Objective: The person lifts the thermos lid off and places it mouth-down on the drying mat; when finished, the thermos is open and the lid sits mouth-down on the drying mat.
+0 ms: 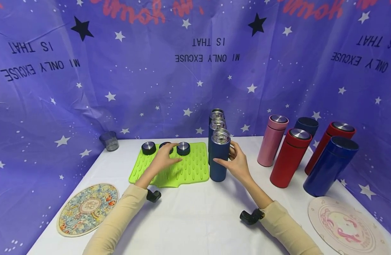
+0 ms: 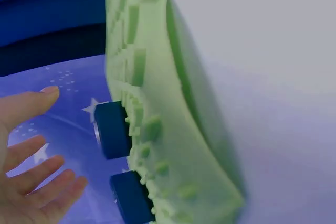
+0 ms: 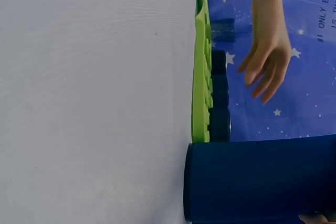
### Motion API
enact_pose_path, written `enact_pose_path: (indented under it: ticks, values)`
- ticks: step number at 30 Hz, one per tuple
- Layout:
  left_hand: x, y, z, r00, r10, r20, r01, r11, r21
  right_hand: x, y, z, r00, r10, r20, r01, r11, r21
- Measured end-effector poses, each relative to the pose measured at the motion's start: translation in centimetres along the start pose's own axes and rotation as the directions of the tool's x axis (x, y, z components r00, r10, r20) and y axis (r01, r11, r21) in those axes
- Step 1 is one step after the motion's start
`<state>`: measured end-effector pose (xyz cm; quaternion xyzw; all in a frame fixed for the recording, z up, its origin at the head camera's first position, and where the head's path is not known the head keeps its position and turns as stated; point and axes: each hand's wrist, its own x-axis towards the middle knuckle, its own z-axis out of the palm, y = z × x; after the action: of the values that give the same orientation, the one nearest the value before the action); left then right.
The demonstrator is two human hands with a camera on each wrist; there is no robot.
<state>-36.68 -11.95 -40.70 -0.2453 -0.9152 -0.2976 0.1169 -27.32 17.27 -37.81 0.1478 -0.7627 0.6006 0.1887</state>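
Note:
Three lidless dark blue thermos bottles stand in a row from front to back. My right hand (image 1: 236, 161) grips the front bottle (image 1: 218, 166) from its right side, thumb across the front and fingers behind; its steel mouth shows uncovered. In the right wrist view this same bottle (image 3: 262, 179) fills the lower right. My left hand (image 1: 165, 158) hovers over the green mat (image 1: 195, 170), thumb and fingers spread with nothing between them. On the mat sit three dark lids with steel tops: a left lid (image 1: 149, 148), a right lid (image 1: 183, 148) and a middle one partly hidden by my left hand.
Capped bottles stand at the right: pink (image 1: 272, 141), red (image 1: 289, 159), glossy blue (image 1: 329, 168), with another red and a dark blue behind. A small clear cup (image 1: 110, 141) is at the back left. Round mats lie left (image 1: 71, 219) and right (image 1: 323, 209).

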Motion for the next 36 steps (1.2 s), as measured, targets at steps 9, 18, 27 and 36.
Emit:
enact_pose_path:
  ticks: [9,18,27,36]
  values:
    - [-5.3,-0.2,-2.2,1.000,0.027,0.002,-0.027,1.000,-0.012,-0.1,0.1,-0.1,1.000,-0.024,0.010,0.024,1.000,-0.016]
    - [-8.4,-1.6,-2.9,0.996,-0.058,0.064,0.058,0.998,-0.008,-0.6,-0.7,-0.9,0.998,0.043,0.054,-0.040,0.997,-0.069]
    - [-8.8,-2.5,-3.0,0.986,-0.091,0.136,0.089,0.996,0.019,-2.3,-1.6,-2.8,0.997,-0.029,0.074,0.033,0.998,-0.050]
    - [-8.9,-2.9,-2.8,0.977,-0.121,0.175,0.118,0.993,0.027,-4.9,-3.7,-6.3,0.992,-0.124,-0.012,0.120,0.976,-0.181]
